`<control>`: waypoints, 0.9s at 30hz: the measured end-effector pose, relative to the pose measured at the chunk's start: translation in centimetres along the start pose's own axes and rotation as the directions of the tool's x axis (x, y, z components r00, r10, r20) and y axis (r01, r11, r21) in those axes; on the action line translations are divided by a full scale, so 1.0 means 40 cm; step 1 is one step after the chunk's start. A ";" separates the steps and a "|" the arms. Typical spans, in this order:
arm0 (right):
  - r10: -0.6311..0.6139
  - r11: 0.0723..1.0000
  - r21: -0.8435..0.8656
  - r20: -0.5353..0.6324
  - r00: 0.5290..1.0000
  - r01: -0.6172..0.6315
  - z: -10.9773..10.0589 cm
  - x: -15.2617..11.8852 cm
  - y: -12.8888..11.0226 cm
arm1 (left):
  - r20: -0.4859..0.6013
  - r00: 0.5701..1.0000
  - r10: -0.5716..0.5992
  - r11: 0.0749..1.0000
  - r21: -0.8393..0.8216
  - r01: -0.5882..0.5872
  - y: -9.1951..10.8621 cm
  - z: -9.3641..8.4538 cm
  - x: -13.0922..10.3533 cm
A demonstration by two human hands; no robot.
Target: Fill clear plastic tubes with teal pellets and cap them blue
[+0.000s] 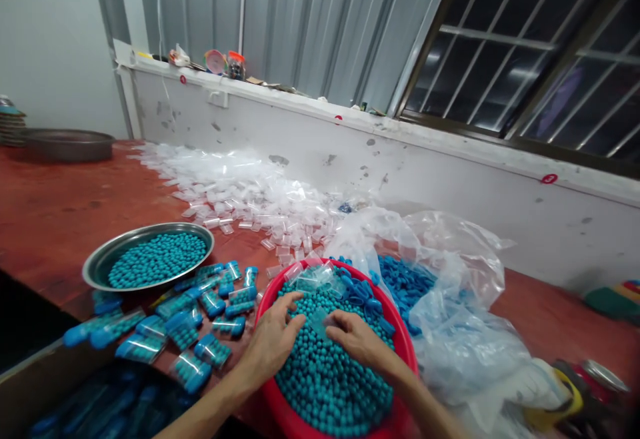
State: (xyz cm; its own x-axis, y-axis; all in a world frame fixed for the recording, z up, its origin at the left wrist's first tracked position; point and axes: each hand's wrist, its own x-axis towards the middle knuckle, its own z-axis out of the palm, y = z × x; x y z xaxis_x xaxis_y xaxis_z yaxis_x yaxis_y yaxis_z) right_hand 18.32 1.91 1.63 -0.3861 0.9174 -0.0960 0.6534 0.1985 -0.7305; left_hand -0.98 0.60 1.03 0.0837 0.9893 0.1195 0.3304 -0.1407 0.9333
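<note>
A red basin [265,386] full of small teal balls [330,386] stands in front of me. Over the balls, my right hand [357,339] pinches a small clear plastic tube [319,321] between thumb and fingers. My left hand [275,332] is above the basin's left side, its fingers apart and nothing in them. Blue caps [365,296] lie on the balls at the basin's back right. Several clear tubes [315,276] rest at its back rim. To the left lie filled tubes with blue caps [183,329].
A metal dish [93,269] of teal balls stands at the left. Behind, clear tubes [240,182] are heaped along the wall. A plastic bag [450,259] with blue caps [405,282] lies at the right. A box [30,386] of capped tubes is at the lower left.
</note>
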 end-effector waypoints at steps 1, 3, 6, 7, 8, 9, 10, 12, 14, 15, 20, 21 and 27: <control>0.102 0.994 0.022 0.080 0.992 -0.105 -0.024 -0.025 0.016 | -0.004 1.000 0.022 1.000 0.008 -0.022 0.000 0.004 -0.001; 0.287 0.956 -0.016 0.262 0.922 -0.293 -0.066 -0.061 0.048 | 0.002 1.000 0.031 0.999 0.035 -0.031 -0.006 0.008 -0.003; 0.394 0.913 -0.070 0.397 0.829 -0.401 -0.078 -0.063 0.079 | 0.013 1.000 -0.014 0.998 0.059 0.013 -0.021 0.012 0.001; 0.405 0.906 -0.067 0.418 0.813 -0.417 -0.065 -0.049 0.082 | 0.005 1.000 -0.021 0.998 0.056 0.021 -0.025 0.014 0.003; 0.409 0.901 -0.055 0.440 0.800 -0.430 -0.043 -0.030 0.082 | -0.003 1.000 -0.022 0.999 0.048 0.023 -0.028 0.015 0.006; 0.397 0.901 -0.023 0.447 0.802 -0.433 -0.017 -0.007 0.078 | -0.007 1.000 -0.021 0.999 0.035 0.021 -0.030 0.016 0.010; 0.383 0.898 0.020 0.454 0.805 -0.439 0.011 0.015 0.074 | -0.008 1.000 -0.024 0.999 0.021 0.024 -0.031 0.015 0.013; 0.330 0.892 0.124 0.478 0.814 -0.434 0.061 0.051 0.064 | 0.000 0.999 -0.050 0.999 -0.003 0.050 -0.032 0.010 0.018; 0.264 0.865 0.261 0.490 0.831 -0.429 0.087 0.065 0.060 | -0.001 0.997 -0.077 0.997 -0.021 0.077 -0.035 0.002 0.020; 0.224 0.834 0.351 0.492 0.842 -0.427 0.089 0.065 0.060 | -0.006 0.996 -0.085 0.996 -0.030 0.085 -0.036 -0.002 0.021; 0.037 0.623 0.689 0.446 0.894 -0.369 0.051 0.023 0.054 | 0.064 0.988 -0.139 0.982 -0.116 0.146 -0.033 0.015 0.021; 0.024 0.611 0.710 0.425 0.905 -0.350 0.048 0.014 0.048 | 0.117 0.982 -0.148 0.975 -0.150 0.165 -0.030 0.028 0.020; 0.022 0.658 0.711 0.310 0.950 -0.248 0.068 -0.021 0.014 | 0.292 0.944 -0.152 0.902 -0.350 0.253 -0.009 0.112 0.005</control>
State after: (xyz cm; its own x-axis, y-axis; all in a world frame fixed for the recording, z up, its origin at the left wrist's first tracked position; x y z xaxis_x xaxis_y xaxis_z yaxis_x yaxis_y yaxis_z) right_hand 17.24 0.29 -0.56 -0.5547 0.7692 -0.3172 0.0624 -0.3417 -0.9377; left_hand 3.13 0.67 -0.81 0.3035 0.9443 -0.1274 -0.0096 0.1368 0.9906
